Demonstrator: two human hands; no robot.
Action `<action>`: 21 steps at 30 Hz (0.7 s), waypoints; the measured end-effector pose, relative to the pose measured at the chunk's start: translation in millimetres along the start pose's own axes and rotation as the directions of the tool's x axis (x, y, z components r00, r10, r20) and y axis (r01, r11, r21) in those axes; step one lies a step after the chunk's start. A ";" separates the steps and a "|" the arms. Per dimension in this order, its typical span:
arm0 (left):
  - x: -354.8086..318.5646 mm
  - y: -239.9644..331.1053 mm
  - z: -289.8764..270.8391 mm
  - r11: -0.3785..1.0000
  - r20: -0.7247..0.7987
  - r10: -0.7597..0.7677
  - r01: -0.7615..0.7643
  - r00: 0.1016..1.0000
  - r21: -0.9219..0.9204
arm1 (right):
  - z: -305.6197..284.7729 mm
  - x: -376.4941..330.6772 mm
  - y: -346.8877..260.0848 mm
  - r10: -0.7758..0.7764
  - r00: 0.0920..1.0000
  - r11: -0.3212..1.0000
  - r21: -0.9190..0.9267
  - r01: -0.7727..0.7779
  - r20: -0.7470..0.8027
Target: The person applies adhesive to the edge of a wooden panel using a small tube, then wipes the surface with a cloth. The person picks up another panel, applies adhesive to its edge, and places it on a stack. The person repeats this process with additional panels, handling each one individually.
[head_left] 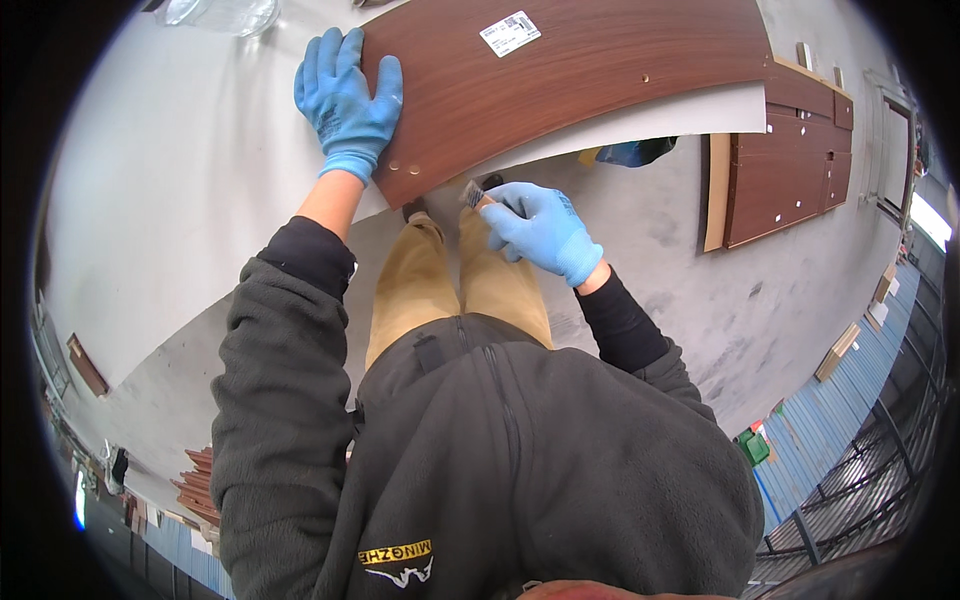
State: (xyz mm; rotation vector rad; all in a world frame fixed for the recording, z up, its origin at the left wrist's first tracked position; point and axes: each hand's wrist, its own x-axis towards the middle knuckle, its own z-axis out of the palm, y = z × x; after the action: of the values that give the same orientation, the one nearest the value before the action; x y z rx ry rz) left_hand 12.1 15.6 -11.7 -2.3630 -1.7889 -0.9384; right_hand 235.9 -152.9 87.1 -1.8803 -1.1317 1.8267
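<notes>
A reddish-brown wood-grain panel [560,75] lies on a white tabletop [190,190], with a white printed label [510,34] stuck to it. Two round holes show at its near left corner, and another near its right part. My left hand [349,105], in a blue glove, rests with fingers stretched out over the panel's left edge. In front of the panel's near edge, my gloved right hand [540,225] is closed around a small brush [476,196] with a wooden handle and dark bristles. Most of the handle is hidden by the fingers.
At the back left stands a clear plastic container [230,14]. More brown panels [785,175] are stacked to the right. Brown strips [200,485] are piled at lower left. A blue and yellow item [635,152] shows beneath the table edge. Wooden pieces [838,350] lie farther right.
</notes>
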 end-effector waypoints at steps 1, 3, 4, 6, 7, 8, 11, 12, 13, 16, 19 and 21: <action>-0.1 -0.3 0.8 1.000 -0.007 -0.002 0.002 1.000 0.003 | 0.6 1.4 -3.2 -0.045 0.999 0.992 -0.119 0.047 0.020; -0.8 -1.3 2.1 1.000 -0.020 -0.006 0.006 1.000 0.005 | 3.7 7.2 -9.9 -0.138 0.990 0.930 -0.338 0.144 0.041; -1.1 -1.4 2.5 1.000 -0.025 -0.006 0.007 1.000 0.002 | 6.0 10.8 -13.6 -0.188 0.981 0.880 -0.435 0.187 0.042; -1.8 -1.2 3.1 1.000 -0.020 -0.017 0.017 1.000 -0.003 | 10.5 16.4 -20.1 -0.209 0.976 0.808 -0.551 0.208 0.061; -2.2 -1.2 2.6 1.000 -0.009 -0.024 0.024 1.000 -0.005 | 12.8 17.9 -23.1 -0.182 0.981 0.798 -0.571 0.190 0.072; -2.2 -0.6 2.3 0.999 -0.001 -0.038 0.038 0.999 -0.015 | 14.6 17.9 -25.7 -0.174 0.982 0.791 -0.584 0.183 0.073; -1.5 1.1 0.1 0.999 0.011 -0.041 0.041 0.999 -0.021 | 18.5 9.2 -31.0 -0.127 0.991 0.800 -0.586 0.129 0.045; -1.4 2.1 -0.7 0.999 0.009 -0.045 0.045 0.999 -0.019 | 16.6 4.5 -32.1 -0.118 0.992 0.794 -0.595 0.122 0.047; -1.3 2.4 -1.7 0.999 0.000 -0.041 0.041 0.999 -0.023 | 14.0 -0.7 -32.9 -0.119 0.993 0.847 -0.519 0.112 0.019; -1.3 3.7 -5.0 0.999 0.007 -0.047 0.047 0.999 -0.027 | -5.6 -11.7 -36.7 -0.066 0.997 0.964 -0.261 0.052 -0.043; -0.8 5.2 -7.2 0.999 -0.015 -0.036 0.035 0.999 -0.012 | -37.5 -5.4 -46.3 -0.040 0.990 0.999 0.015 0.042 -0.138; 0.7 6.5 -8.2 0.999 -0.027 -0.034 0.033 0.999 -0.010 | -61.1 13.7 -57.4 -0.093 0.979 0.983 0.137 0.118 -0.181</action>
State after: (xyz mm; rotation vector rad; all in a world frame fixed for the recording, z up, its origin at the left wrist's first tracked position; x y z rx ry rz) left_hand 14.4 11.0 -2.6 -2.3215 -1.8240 -0.9801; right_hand 272.7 -87.0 126.2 -1.8181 -0.9888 1.6078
